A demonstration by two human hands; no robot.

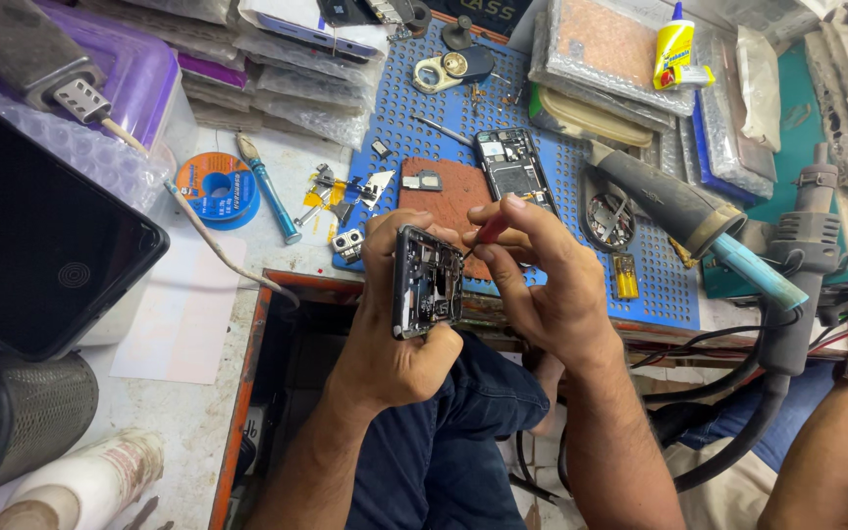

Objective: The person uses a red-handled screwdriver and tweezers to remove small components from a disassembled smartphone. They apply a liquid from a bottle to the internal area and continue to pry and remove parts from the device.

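Fingers of the left hand (390, 334) wrap the opened phone frame (427, 283), gripping its edges; long axis runs upright, away from the body. Right hand (542, 285) sits just beside it, fingers pinched shut on a red-handled screwdriver (488, 232), tip angled down-left onto the frame's upper part. Both wrists hover over the lap, just short of the blue perforated mat (640, 285) on the tabletop.

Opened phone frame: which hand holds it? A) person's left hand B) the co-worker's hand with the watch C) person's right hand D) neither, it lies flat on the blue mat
A: the left hand wraps around the opened phone frame above the lap, while the right hand pinches a red-handled tool whose tip points at the frame.
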